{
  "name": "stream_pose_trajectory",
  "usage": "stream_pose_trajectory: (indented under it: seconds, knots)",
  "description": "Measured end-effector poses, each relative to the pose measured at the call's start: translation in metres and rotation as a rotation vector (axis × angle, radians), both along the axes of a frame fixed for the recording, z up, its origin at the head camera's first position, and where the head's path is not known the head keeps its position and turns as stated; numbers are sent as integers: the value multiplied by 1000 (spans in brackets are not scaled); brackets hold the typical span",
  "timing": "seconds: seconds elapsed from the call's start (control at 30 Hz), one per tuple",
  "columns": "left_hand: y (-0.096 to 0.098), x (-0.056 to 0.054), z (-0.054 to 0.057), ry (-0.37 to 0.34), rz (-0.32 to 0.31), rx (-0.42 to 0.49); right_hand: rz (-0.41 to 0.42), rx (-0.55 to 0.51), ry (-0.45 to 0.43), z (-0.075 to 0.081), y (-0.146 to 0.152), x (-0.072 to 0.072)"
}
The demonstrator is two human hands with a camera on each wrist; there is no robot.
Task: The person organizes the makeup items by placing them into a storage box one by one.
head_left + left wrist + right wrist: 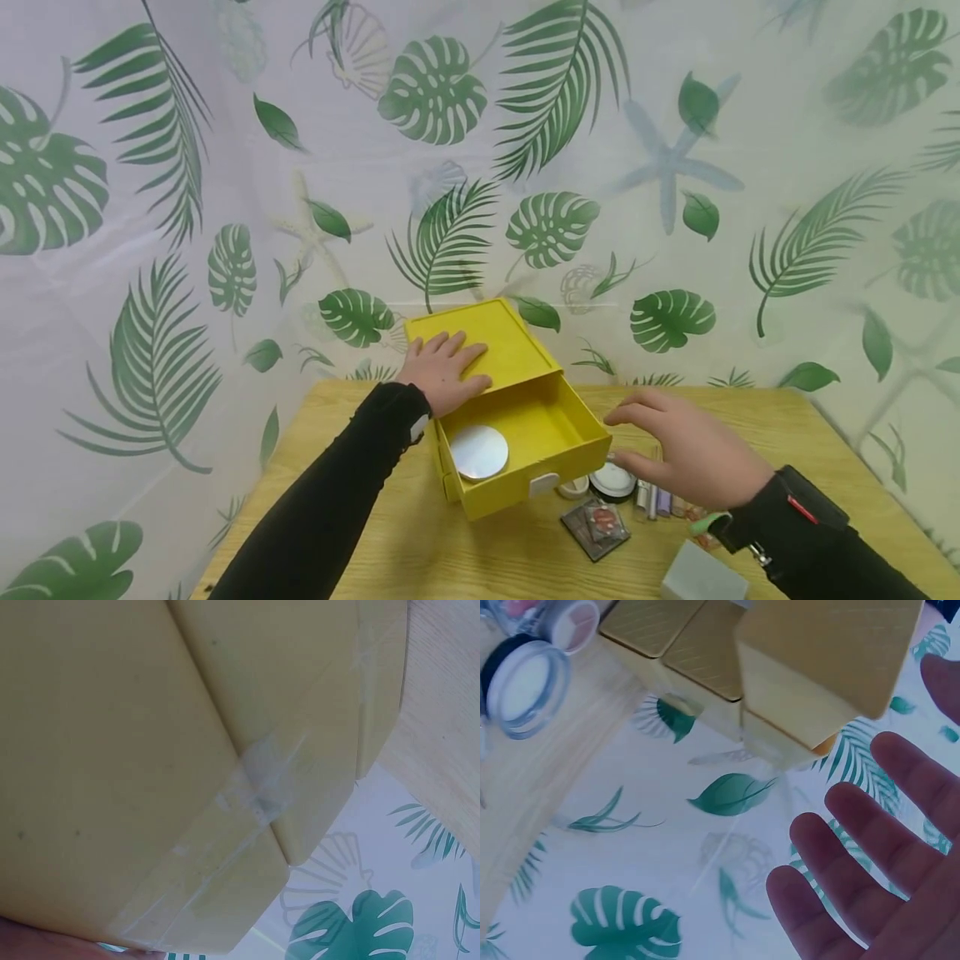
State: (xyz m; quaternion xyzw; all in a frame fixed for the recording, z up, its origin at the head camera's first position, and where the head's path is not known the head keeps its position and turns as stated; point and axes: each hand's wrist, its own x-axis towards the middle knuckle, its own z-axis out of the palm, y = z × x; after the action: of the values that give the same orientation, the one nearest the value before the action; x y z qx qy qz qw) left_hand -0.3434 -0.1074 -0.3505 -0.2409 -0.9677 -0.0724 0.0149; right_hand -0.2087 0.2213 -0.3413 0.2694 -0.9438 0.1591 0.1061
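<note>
We see the left hand [446,373] resting with fingers spread on the top of a yellow box [517,342], whose drawer [558,425] stands pulled out toward us. A round, pale disc [480,452] sits at the drawer's left side, and a white tab [543,484] marks its front. The right hand [693,454] hovers just beside the drawer's right corner, fingers slightly bent. Near it on the wooden table [390,525] we find a round, dark-rimmed container [613,481], a flat, dark case [585,537], slim tubes [652,500] and a grey block [701,575]. Behind everything, we face a white, leaf-printed sheet [337,133].
</note>
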Motion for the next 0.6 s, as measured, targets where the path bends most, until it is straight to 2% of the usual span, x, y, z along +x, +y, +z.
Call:
stream_pose_trajectory:
  seconds: [0.17,0.37,0.6]
  knots:
    - [0,3,2,0,-8,4,-71,-1,-49,-15,15,10]
    - [2,3,8,9,-5,-15,-140,0,-131,-44,30,21]
    - [-1,4,8,9,-14,3,-220,-24,-370,-75,41,27]
